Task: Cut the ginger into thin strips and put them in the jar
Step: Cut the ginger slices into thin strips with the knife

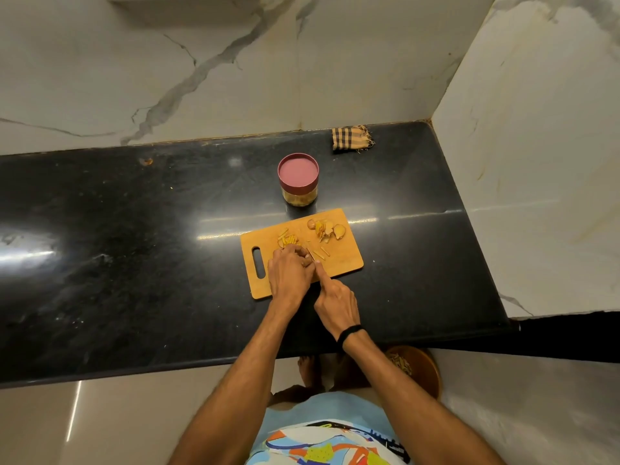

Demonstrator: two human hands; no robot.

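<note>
At the board [345,260], right hand [335,303], seemingly with knife [311,255].

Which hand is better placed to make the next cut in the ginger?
Right. The right hand grips the knife, forefinger along its blade, right beside the ginger that the left hand holds on the cutting board.
</note>
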